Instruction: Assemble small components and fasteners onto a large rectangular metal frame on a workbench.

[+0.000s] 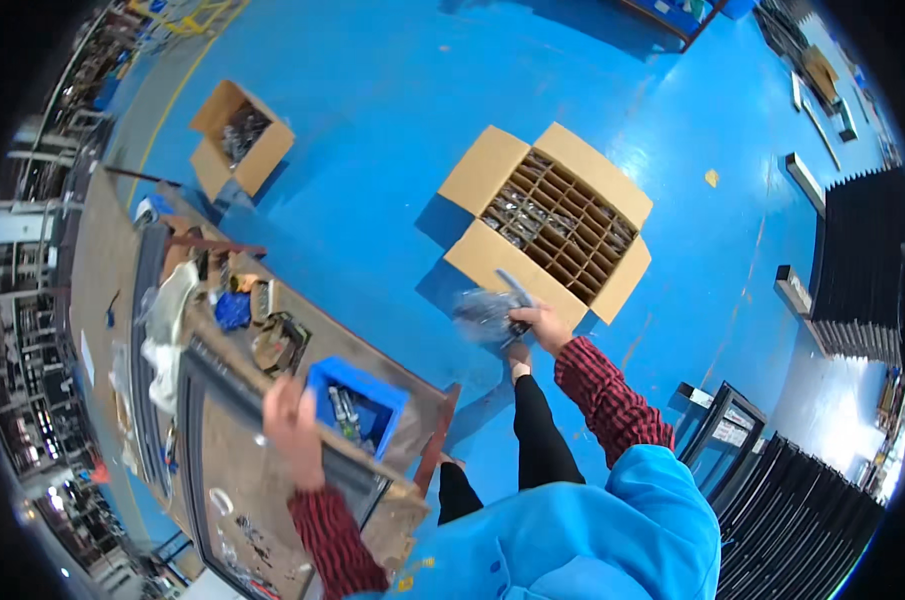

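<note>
Plastic bundle (484,315), likely slippery and best gripped at one end, sits in closed right hand (540,323); left hand (294,425) half-open, apparently empty.

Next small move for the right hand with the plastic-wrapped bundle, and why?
Probably bring the right hand over the divided carton and line the plastic-wrapped bundle up with an unfilled cell. In view, the bundle sits by the carton's near flap; several cells look unfilled, while others hold clear plastic too.
</note>
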Available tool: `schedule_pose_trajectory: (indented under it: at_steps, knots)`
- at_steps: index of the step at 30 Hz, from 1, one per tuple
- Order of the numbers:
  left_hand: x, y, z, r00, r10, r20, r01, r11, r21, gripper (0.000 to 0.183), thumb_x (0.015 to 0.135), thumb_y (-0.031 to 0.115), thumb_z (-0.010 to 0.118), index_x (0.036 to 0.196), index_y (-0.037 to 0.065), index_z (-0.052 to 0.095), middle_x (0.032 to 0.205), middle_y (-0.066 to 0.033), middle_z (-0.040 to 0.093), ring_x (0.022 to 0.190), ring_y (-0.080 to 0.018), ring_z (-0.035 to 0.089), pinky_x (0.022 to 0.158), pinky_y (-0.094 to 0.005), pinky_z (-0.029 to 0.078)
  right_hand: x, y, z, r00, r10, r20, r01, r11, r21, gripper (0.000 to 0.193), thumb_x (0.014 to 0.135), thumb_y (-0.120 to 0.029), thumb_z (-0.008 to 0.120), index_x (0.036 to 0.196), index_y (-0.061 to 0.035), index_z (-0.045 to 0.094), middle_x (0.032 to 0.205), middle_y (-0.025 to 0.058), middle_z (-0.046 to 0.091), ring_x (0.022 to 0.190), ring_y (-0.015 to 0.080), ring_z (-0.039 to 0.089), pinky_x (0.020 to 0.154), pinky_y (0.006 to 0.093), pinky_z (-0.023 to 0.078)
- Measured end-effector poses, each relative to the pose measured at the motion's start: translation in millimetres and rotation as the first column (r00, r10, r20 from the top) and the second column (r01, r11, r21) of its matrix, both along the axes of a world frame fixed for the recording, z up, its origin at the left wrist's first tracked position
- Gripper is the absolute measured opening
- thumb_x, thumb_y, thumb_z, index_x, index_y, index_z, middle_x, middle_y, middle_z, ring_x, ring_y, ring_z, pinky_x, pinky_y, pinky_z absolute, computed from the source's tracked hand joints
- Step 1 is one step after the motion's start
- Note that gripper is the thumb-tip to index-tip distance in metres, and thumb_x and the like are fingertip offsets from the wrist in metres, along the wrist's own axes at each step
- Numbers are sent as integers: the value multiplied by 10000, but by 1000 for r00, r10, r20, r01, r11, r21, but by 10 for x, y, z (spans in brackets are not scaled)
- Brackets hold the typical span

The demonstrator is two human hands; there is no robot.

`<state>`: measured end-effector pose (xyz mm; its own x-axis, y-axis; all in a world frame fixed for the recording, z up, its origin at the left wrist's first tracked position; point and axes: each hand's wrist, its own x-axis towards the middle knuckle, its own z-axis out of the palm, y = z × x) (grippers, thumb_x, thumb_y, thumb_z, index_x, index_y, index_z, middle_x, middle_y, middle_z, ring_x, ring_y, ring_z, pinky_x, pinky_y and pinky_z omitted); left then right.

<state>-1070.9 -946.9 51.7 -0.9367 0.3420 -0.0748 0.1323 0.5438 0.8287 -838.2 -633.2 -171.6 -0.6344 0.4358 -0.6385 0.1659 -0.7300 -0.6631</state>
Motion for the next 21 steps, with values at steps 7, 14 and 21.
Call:
schedule_pose_trajectory:
  at_steps: [7,14,21]
  knots:
    - [638,-638,-465,918,-108,-381,-183,737,-650,296,868,14,629,1163,0,606,1106,-120,621,945,-241,587,879,-333,476,887,1656,-2619,947,-149,284,15,904,426,291,762,-75,680,1035,22,707,846,51,692,715,147,593,700,246,493]
    - [537,-1481,-513,913,-38,-407,-227,781,-582,195,898,76,660,1070,-15,665,999,-127,668,862,-234,592,861,-322,480,878,2269,-3445,824,244,512,-383,905,186,288,739,-117,711,1006,-10,721,808,22,669,685,134,559,666,251,475]
    - [323,-2057,-442,909,107,-404,-347,733,-586,188,894,93,690,1028,-39,694,942,-156,700,841,-244,613,820,-330,511,200,2860,-3678,483,58,874,-849,278,450,354,769,-203,673,1038,19,733,929,121,743,800,307,686,738,411,561]
